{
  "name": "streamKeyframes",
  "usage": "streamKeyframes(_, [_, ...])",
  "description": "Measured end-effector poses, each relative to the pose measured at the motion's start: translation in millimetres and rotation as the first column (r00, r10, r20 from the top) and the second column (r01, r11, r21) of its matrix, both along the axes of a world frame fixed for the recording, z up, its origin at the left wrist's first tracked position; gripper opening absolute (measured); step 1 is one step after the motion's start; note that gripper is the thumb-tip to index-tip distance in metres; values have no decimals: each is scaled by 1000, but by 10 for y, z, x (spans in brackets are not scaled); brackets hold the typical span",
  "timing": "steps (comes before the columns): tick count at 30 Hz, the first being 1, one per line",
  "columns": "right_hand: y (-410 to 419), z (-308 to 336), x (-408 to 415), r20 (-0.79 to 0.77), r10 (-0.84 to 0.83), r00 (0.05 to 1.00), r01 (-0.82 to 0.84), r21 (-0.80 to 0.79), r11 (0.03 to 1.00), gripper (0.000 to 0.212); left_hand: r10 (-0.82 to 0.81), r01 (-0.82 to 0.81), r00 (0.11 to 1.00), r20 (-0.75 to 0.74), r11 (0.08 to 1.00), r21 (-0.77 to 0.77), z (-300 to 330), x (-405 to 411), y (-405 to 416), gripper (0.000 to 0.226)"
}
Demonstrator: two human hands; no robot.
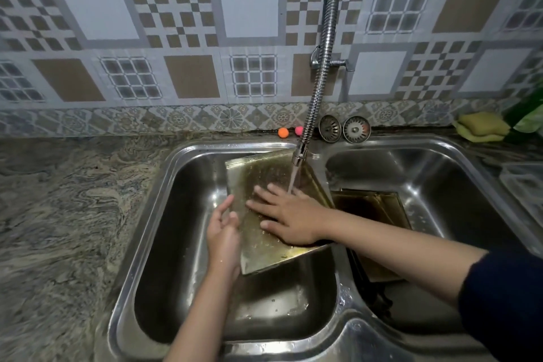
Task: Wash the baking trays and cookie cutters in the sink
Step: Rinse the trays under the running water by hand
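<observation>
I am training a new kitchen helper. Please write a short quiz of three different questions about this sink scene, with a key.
1. True or false: water from the tap is running onto the tray.
2. Which hand lies flat on the tray? A. left hand B. right hand
3. Fill in: a second tray lies in the ___ basin.

Key: 1. true. 2. B; the left hand holds the tray's left edge. 3. right.
</observation>
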State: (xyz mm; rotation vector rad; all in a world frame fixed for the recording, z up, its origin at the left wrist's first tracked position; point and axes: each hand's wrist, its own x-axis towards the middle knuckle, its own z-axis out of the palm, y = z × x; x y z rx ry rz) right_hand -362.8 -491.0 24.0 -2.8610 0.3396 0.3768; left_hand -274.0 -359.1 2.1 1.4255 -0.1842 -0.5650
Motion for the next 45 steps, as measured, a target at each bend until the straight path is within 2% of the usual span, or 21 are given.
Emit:
streamKeyframes(2, [-155, -49, 18, -13, -214, 977, 213, -65, 975, 64, -32, 31, 999, 39, 999, 29, -14, -9, 32, 36])
streamKeyframes(4, [-224, -29, 116, 34, -448, 893, 450, -49, 892, 67, -122, 119, 989, 81, 992, 36, -35, -138, -29, 38])
streamKeyframes(5, [-196, -18, 161, 80, -454, 887, 458, -30, 889, 64, -146, 144, 986, 81, 989, 26, -30, -192, -62, 39])
streamKeyframes(7, [-74, 5, 193, 162, -262, 952, 254, 64, 965, 58, -128, 128, 991, 44, 992, -6, -20, -209, -112, 39])
streamKeyframes(9, [46, 62, 86, 140, -55, 989, 26, 199, 980, 55, -76, 76, 997, -7, 997, -21, -78, -109, -100, 37])
streamKeyframes(10, [54, 88, 1, 92, -11, 996, -11, 230, 973, 53, -53, 53, 998, -19, 998, -17, -105, -50, -70, 37])
streamKeyframes(12, [-28, 133, -168, 57, -24, 998, 16, 128, 992, 48, 7, -6, 1000, -15, 1000, 16, -204, 83, 11, 37])
streamKeyframes(14, [-147, 144, -313, 126, -119, 985, 125, -40, 991, 45, 43, -42, 998, -45, 999, 22, -283, 195, 75, 36])
streamKeyframes(15, [-207, 131, -383, 170, -197, 965, 206, -32, 978, 43, 43, -42, 996, -72, 999, 12, -317, 238, 101, 37])
streamKeyframes(16, [-250, 110, -445, 206, -288, 935, 281, 61, 958, 43, 39, -39, 995, -92, 999, 0, -331, 265, 117, 39])
streamKeyframes(19, [-222, 38, -540, 269, -516, 813, 355, 473, 806, 45, 18, -27, 993, -118, 997, -72, -317, 313, 116, 45])
streamKeyframes(22, [-92, -102, -510, 277, -641, 716, 365, 634, 682, 48, -2, -8, 997, -71, 991, -133, -214, 359, 90, 50])
streamKeyframes(25, [-12, -232, -419, 159, -781, 604, 339, 836, 432, 46, -23, 28, 999, 49, 995, -98, -54, 411, 65, 47])
streamKeyframes(26, [6, -259, -392, 127, -805, 579, 327, 868, 373, 46, -16, 23, 997, 79, 997, -80, 10, 423, 62, 46])
streamKeyframes(29, [69, -255, -349, 137, -829, 543, 302, 889, 344, 47, 10, -7, 994, 110, 1000, -25, 121, 490, 73, 46])
streamKeyframes(35, [27, -16, -426, 69, -891, 448, 244, 950, 197, 39, 30, -9, 989, -147, 990, 137, -164, 465, 50, 32])
streamKeyframes(37, [-10, 125, -431, 115, -891, 440, 263, 932, 250, 37, -13, 48, 981, -194, 982, 180, -214, 331, -4, 25])
streamKeyframes(40, [-23, 324, -424, 281, -829, 483, 343, 810, 475, 32, -100, 139, 982, -158, 956, 258, -109, 142, -76, 23])
streamKeyframes(43, [124, 446, -432, 436, -677, 593, 407, 563, 719, 36, -244, 251, 956, -161, 968, 28, 140, 52, -131, 15])
streamKeyframes(45, [257, 408, -407, 525, -543, 655, 395, 375, 839, 38, -373, 350, 900, -224, 927, -138, 351, 19, -165, 19])
